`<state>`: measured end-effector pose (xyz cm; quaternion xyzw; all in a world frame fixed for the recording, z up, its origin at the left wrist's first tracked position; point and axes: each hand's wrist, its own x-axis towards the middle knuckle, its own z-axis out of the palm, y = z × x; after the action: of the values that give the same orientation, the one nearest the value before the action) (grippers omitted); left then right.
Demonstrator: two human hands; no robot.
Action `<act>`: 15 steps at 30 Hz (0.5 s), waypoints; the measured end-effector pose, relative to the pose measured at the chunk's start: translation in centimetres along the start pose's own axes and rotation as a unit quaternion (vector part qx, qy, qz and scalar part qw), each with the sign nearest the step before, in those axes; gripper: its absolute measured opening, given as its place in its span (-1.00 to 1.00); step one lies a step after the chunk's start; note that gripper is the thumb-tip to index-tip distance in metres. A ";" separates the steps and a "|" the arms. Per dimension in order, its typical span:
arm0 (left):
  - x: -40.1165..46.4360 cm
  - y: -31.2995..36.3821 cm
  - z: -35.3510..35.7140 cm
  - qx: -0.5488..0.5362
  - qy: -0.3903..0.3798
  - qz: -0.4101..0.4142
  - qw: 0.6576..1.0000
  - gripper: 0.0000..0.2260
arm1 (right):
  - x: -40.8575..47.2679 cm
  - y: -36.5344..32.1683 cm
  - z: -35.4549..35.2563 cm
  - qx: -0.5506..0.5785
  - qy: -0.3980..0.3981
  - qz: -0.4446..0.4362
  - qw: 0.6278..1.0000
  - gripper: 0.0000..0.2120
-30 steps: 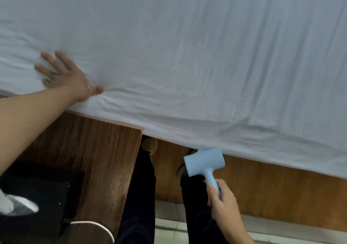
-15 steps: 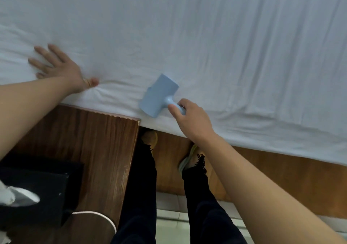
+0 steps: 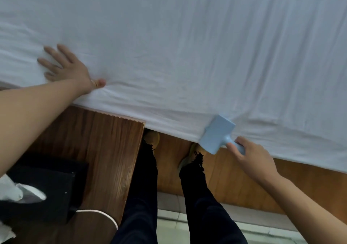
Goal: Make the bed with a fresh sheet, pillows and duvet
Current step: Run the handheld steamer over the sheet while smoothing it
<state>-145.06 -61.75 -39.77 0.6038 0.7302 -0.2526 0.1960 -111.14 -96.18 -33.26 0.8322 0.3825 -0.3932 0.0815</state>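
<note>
You have no readable text, label, brand or number anywhere in front of you here.

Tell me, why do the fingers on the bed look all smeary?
Head view: the fingers of the left hand, lying flat on the white bed sheet, are softened by blur; the pale blue T-shaped plastic roller in the right hand looks sharper; light is soft and even, without glare; the wide lens bends the bed's edge.
</note>
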 end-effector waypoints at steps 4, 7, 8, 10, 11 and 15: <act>-0.6 0.7 0.0 -0.012 0.011 -0.011 1.000 0.23 | -2.1 -0.2 0.0 0.029 0.027 0.018 0.999 -0.74; -0.6 0.8 0.4 -0.017 0.020 -0.015 1.000 0.21 | -3.1 -3.8 -0.1 0.128 0.027 0.009 0.991 -0.74; -0.5 0.8 0.5 -0.022 0.016 -0.013 1.000 0.21 | -2.9 -5.6 -0.2 0.172 0.018 0.005 0.985 -0.73; -0.2 0.6 0.4 -0.031 0.005 -0.009 0.999 0.23 | -1.6 -10.0 -0.5 0.246 0.005 -0.013 0.969 -0.69; -0.1 0.5 0.3 -0.031 0.000 -0.008 0.999 0.23 | -0.5 -12.4 -0.7 0.273 0.003 -0.026 0.962 -0.68; 0.1 0.4 0.4 -0.031 -0.003 -0.006 0.999 0.24 | 5.6 -22.6 -2.1 0.384 0.001 -0.064 0.921 -0.69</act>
<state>-144.67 -61.83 -40.26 0.5921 0.7408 -0.2326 0.2156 -123.52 -76.32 -32.08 0.7736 0.2544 -0.5137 -0.2699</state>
